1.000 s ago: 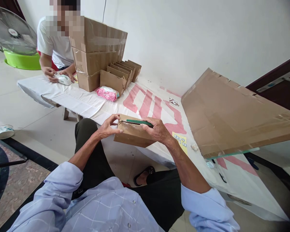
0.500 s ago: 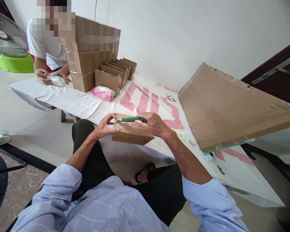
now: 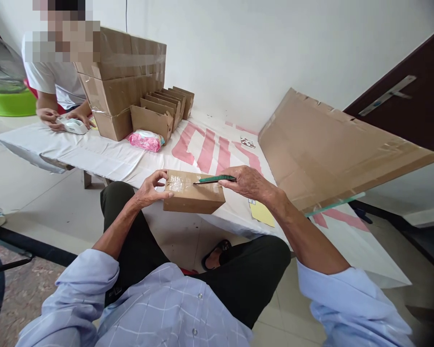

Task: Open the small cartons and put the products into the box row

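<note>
A small taped cardboard box (image 3: 191, 195) rests at the near edge of the cloth-covered table (image 3: 104, 154). My left hand (image 3: 152, 189) grips the box's left end, fingers curled over its top. My right hand (image 3: 249, 182) is closed on a green utility knife (image 3: 214, 180). The knife lies nearly level, its tip touching the clear tape on the box's top.
A large flat cardboard sheet (image 3: 332, 149) on a glass pane slants over the table's right side. Stacked big boxes (image 3: 123, 82), a row of small boxes (image 3: 162, 111) and a pink wipes pack (image 3: 145, 140) stand farther back. Another person's hands hold a white device (image 3: 74, 126). A yellow note (image 3: 262, 213) lies under my right wrist.
The knife has drawn back to the right along the box's top, from its left end to about the middle. My left hand keeps hold of the box. My view has shifted right.
</note>
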The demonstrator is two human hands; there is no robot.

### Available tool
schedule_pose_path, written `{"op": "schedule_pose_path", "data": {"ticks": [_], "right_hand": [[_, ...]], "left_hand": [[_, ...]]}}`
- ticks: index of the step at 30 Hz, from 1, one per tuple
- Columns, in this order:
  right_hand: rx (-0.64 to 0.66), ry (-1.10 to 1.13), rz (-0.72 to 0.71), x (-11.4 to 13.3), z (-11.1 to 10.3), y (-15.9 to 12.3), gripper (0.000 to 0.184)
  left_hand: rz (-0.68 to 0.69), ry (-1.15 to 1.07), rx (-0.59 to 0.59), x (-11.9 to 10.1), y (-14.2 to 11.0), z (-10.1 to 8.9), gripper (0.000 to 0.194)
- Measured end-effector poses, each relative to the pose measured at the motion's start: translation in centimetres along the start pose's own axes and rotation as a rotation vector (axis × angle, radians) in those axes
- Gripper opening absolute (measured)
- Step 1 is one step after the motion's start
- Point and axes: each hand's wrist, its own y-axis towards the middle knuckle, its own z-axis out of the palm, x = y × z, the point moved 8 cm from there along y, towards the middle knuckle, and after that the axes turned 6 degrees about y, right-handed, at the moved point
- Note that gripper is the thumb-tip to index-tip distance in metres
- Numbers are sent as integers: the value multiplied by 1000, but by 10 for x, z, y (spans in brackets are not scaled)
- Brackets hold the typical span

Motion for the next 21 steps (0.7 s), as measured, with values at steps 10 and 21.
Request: {"op": "schedule_pose_path", "data": {"ticks": [10,21], "right_hand": [[-108,100,57,-17,-17,-36,25],[-538,660,213,-38,62,-50,47]], "left_hand": [[16,-13,45,-5,-3,5,54],[12,99,49,-21,-12,2,52]]}}
